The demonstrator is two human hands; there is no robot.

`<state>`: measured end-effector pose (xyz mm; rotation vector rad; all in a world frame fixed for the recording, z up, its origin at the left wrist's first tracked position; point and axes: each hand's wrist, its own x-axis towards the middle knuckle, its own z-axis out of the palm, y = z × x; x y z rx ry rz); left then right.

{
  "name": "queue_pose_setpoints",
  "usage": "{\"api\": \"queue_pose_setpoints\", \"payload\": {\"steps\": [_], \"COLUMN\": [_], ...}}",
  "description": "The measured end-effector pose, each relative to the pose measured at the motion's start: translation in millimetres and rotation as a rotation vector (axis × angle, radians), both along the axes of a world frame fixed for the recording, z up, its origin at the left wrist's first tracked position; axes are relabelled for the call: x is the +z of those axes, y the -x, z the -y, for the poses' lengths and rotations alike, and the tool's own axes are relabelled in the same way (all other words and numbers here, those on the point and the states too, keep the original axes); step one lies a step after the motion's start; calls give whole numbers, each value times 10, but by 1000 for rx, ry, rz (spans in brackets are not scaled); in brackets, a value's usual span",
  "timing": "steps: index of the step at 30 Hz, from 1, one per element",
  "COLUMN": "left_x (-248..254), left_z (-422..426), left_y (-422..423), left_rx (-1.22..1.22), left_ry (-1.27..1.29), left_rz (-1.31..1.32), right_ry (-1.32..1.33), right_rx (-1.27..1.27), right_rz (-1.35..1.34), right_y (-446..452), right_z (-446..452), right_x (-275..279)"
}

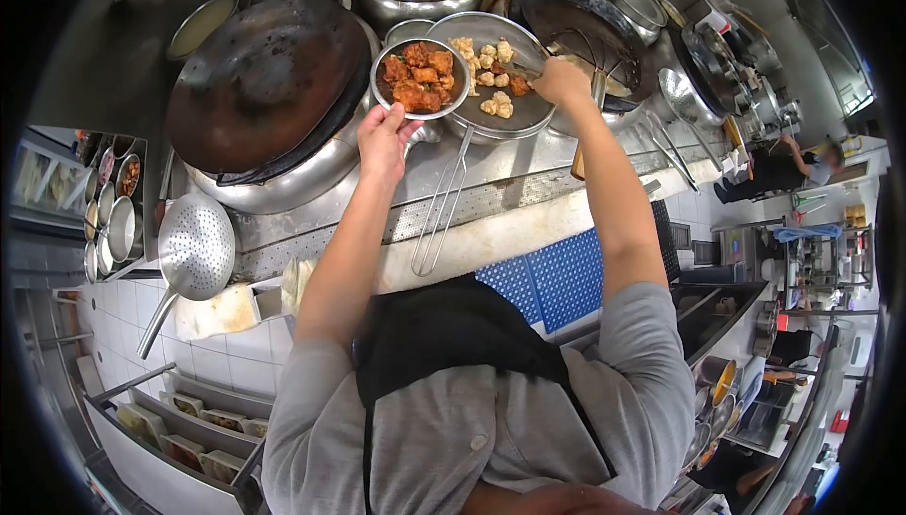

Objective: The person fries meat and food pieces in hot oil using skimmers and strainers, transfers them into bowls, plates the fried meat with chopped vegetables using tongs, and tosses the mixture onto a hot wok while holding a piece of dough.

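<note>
My left hand (382, 144) grips the near rim of a small round strainer (379, 88) holding reddish-brown fried pieces (415, 76). Right of it lies a larger mesh strainer (528, 121) on a pan, with pale fried pieces (497, 105) and a few reddish ones in it; its wire handle (441, 218) points toward me. My right hand (563, 83) is closed at the right side of that strainer, around metal tongs (519, 70) that reach in among the pieces. The fingertips are partly hidden.
A dark wok (269, 81) sits at the left, another (576, 19) at the upper right. A perforated ladle (196, 246) is at the lower left. Metal pots line the back. Ladles and long utensils (672, 151) lie at the right. People (783, 170) stand farther off.
</note>
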<state>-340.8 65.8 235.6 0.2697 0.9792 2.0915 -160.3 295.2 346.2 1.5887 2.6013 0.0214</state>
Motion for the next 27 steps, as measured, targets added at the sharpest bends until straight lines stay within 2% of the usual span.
{"api": "queue_pose_setpoints", "payload": {"steps": [5,10,13,19,23,27], "left_x": [-5,-11,7,2,-10,-15], "left_z": [-49,-100,-132,-120,-97,-51], "left_y": [-42,-70,-83,-101,-83,-45], "left_rx": [-11,-20,0,1,18,41], "left_ry": [-3,14,36,34,30,26], "left_rz": [-9,-22,-24,-44,-44,-46], "right_ry": [63,27,-73,-351,-344,-308], "right_rx": [-87,-65,83,344,355,260], "right_rz": [-68,-133,44,255,226,90], "right_y": [-76,-189,-181,33,136,-23], "right_z": [-314,-205,103,316,249,264], "right_x": [-271,-45,220,108,39,333]}}
